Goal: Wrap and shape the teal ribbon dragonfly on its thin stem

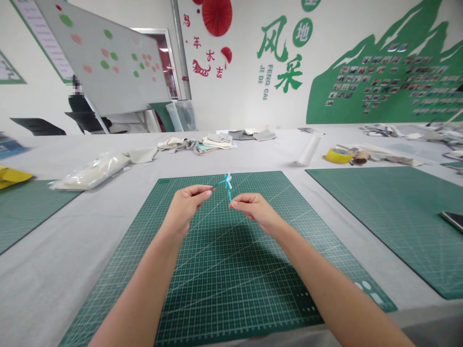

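Above the far half of a green cutting mat [202, 289], both my hands hold a small blue and white ornament [228, 182], which looks like a ribbon piece with white beads or petals. My left hand [188, 205] is closed in a pinch on a thin dark end that runs to the ornament's left side. With thumb and forefinger, my right hand [255, 209] pinches the ornament's lower blue tip. The piece stands roughly upright between the hands, off the mat. Its exact kind is too small to make out.
Cutting mats lie to the right [390, 212] and left [32, 207]. Beyond are a clear plastic bag [96, 171], cloth scraps [217, 140], a white roll [309, 149] and yellow tape [339, 155]. A dark phone-like object [454, 220] rests at right. A person [77, 103] sits behind, left.
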### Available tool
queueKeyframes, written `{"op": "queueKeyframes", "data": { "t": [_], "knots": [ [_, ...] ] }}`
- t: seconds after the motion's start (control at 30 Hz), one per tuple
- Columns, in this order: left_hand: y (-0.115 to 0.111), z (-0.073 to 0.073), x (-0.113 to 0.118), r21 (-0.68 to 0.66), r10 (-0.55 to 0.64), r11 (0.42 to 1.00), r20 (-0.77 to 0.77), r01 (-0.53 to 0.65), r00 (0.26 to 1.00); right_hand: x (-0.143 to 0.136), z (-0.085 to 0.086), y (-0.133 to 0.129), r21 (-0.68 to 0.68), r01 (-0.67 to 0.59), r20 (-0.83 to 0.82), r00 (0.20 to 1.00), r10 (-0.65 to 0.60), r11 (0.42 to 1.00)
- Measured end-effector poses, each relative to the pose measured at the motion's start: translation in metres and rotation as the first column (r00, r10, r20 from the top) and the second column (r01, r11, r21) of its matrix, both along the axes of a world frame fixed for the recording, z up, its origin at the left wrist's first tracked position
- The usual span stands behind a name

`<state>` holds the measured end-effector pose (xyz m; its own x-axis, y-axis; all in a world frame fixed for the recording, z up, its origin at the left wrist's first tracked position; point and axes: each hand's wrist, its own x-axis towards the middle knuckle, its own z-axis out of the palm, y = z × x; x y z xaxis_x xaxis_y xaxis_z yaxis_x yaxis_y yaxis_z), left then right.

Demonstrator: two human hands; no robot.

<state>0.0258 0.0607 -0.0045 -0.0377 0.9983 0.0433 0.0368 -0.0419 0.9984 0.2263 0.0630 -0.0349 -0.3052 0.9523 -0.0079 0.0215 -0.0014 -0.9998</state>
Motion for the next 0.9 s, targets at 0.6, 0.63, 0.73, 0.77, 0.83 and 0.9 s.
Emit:
{"op": "queueKeyframes", "data": {
  "t": [0.6,0.63,0.73,0.77,0.83,0.9],
  "knots": [
    [0.014,-0.003,-0.023,-0.033,0.071,0.997,0.099,-0.068,0.993,0.060,-0.014,-0.049,-0.052,0.030,0.263,0.965,-0.016,0.998],
    [0.015,-0.002,-0.026,-0.047,0.081,0.996,0.108,-0.077,0.991,0.063,-0.016,-0.050,-0.061,0.042,0.254,0.967,-0.025,0.997],
    [0.019,0.003,-0.033,-0.053,0.105,0.994,0.120,-0.099,0.987,0.066,-0.023,-0.049,-0.064,0.115,0.192,0.976,-0.100,0.991],
    [0.020,0.005,-0.035,-0.049,0.106,0.994,0.125,-0.100,0.987,0.066,-0.025,-0.048,-0.062,0.148,0.164,0.977,-0.137,0.987],
    [0.021,0.008,-0.041,-0.044,0.111,0.993,0.134,-0.106,0.985,0.067,-0.027,-0.047,-0.055,0.221,0.118,0.970,-0.213,0.974],
    [0.021,0.009,-0.048,-0.045,0.127,0.992,0.145,-0.121,0.981,0.070,-0.028,-0.045,-0.049,0.306,0.097,0.949,-0.301,0.951]
  ]
}}
